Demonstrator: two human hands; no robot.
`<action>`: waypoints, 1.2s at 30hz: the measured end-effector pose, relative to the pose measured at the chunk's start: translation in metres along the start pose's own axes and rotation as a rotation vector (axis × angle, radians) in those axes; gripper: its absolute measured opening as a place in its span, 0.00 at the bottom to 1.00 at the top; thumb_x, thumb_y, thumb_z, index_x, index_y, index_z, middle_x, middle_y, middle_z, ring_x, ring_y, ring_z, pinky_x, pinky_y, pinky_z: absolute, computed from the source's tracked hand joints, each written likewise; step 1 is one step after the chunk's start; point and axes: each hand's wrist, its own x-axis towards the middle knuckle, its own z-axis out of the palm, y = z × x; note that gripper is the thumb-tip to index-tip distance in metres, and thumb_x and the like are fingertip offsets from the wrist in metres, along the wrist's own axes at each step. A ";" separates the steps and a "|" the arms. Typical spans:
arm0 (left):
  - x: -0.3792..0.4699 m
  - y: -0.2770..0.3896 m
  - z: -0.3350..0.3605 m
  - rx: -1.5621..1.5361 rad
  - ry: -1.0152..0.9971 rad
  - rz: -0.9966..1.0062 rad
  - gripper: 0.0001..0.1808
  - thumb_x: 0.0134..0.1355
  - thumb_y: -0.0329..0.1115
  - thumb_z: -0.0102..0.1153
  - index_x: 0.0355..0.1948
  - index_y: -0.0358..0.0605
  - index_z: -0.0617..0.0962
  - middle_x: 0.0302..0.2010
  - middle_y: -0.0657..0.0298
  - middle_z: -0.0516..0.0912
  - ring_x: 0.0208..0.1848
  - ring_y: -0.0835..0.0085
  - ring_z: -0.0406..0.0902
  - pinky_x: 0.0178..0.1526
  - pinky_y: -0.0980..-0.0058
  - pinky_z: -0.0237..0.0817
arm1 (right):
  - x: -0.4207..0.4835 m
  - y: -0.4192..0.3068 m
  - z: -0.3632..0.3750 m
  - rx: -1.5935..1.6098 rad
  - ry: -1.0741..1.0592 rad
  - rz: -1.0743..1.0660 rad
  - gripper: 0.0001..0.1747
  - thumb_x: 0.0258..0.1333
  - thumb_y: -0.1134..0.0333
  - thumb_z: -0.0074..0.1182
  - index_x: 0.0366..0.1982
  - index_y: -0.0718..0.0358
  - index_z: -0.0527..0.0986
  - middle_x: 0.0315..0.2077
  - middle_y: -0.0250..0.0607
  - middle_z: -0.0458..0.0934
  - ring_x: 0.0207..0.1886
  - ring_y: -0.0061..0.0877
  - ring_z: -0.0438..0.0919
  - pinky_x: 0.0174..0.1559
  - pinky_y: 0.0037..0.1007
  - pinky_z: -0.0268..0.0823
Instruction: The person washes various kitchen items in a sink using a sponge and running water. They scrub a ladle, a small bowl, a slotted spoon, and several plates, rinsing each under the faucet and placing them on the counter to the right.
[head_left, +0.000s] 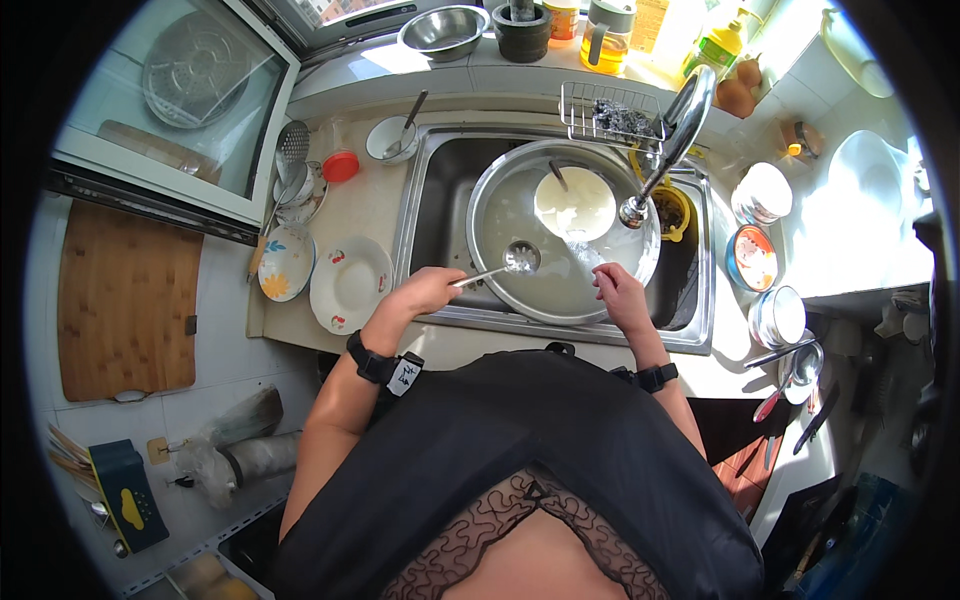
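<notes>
My left hand (429, 291) grips the handle of a small slotted metal ladle (522, 257), whose perforated head is over the cloudy water in a large metal basin (487, 281). The basin stands in a stainless steel sink (439, 180). Near its right front rim is my right hand (621, 294), with fingers curled. A whitish, translucent patch (582, 250) shows just beyond those fingertips; whether it is a cloth or water, and whether I hold it, is unclear. A white bowl (576, 210) with whitish liquid and a spoon (558, 174) in it sits in the basin's back part.
The faucet (660, 180) reaches over the basin's right side. A yellow strainer basket (670, 214) and a wire rack (600, 116) are close by. Patterned plates (351, 285) lie on the left counter. Bowls (752, 259) line the right. An open window (180, 97) juts in at upper left.
</notes>
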 end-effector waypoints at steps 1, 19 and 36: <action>0.019 0.008 0.010 0.066 -0.041 -0.042 0.20 0.59 0.35 0.54 0.52 0.43 0.75 0.44 0.49 0.80 0.48 0.53 0.76 0.49 0.64 0.67 | -0.002 0.003 -0.002 0.044 -0.001 -0.019 0.09 0.59 0.69 0.48 0.37 0.66 0.75 0.25 0.39 0.78 0.24 0.21 0.76 0.29 0.23 0.69; 0.088 0.038 0.023 0.192 -0.078 -0.264 0.10 0.55 0.30 0.52 0.30 0.32 0.80 0.21 0.51 0.81 0.23 0.64 0.81 0.27 0.66 0.70 | 0.071 0.066 0.043 -0.640 -0.543 0.133 0.13 0.52 0.72 0.47 0.42 0.61 0.72 0.41 0.46 0.77 0.44 0.42 0.76 0.48 0.40 0.69; 0.078 0.060 0.083 -0.143 0.270 -0.101 0.11 0.63 0.36 0.49 0.40 0.39 0.70 0.29 0.44 0.78 0.35 0.46 0.76 0.37 0.55 0.65 | 0.091 0.030 0.090 1.028 0.166 0.784 0.12 0.60 0.59 0.48 0.41 0.57 0.72 0.33 0.37 0.77 0.31 0.28 0.76 0.33 0.36 0.69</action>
